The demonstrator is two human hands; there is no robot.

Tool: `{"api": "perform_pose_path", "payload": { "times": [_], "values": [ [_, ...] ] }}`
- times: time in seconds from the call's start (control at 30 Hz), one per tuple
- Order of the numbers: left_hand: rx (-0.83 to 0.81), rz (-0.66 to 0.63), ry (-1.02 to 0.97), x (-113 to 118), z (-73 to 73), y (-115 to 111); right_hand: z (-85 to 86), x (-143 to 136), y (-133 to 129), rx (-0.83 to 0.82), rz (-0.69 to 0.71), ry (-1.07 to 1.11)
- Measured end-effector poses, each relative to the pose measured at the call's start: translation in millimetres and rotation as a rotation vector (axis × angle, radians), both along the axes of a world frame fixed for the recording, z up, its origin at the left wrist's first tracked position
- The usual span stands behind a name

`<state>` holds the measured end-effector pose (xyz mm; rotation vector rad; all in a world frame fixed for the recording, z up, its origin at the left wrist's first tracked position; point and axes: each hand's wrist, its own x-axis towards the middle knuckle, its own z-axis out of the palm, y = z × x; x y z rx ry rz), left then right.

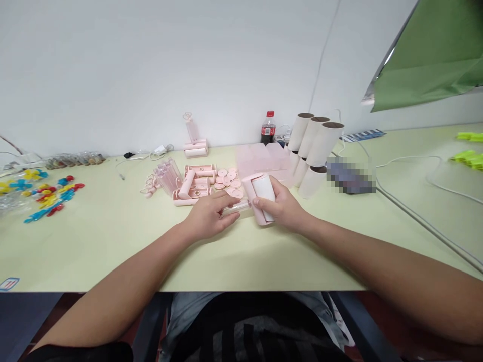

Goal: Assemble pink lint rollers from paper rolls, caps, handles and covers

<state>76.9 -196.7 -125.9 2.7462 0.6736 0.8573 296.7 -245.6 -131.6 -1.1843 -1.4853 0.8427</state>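
Right hand (287, 206) gripping pink holder with white roll (257, 203), thumb across its front. Left hand (206, 216) pinching clear tube (238, 207) between thumb and fingers. Holder sits between the hands, nearer the right; tube's end meets or nearly meets holder's left side, contact unclear. Both above tabletop (249, 264), near pink discs (226, 178).

Forearms (139, 275) angled inward; left hand (207, 213) fingers (225, 200) curled; right hand (284, 205) gripping, thumb (266, 204) bent.
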Motion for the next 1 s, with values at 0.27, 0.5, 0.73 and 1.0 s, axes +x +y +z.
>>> {"api": "perform_pose_path", "payload": {
  "times": [0.27, 0.5, 0.73, 1.0],
  "values": [
    [-0.083, 0.032, -0.040, 3, 0.2, 0, 7.9, 8, 3, 0.027, 0.020, 0.006],
    [-0.087, 0.037, -0.135, 1, -1.9, 5, 13.2, 22, 12, -0.006, -0.028, 0.251],
    [0.008, -0.089, -0.357, 1, 1.7, 2, 10.6, 37, 26, 0.134, -0.278, 0.178],
    [0.021, -0.107, -0.462, 6, 6.3, -5, -4.5, 13, 6, 0.157, 0.171, -0.043]
  ]
}}
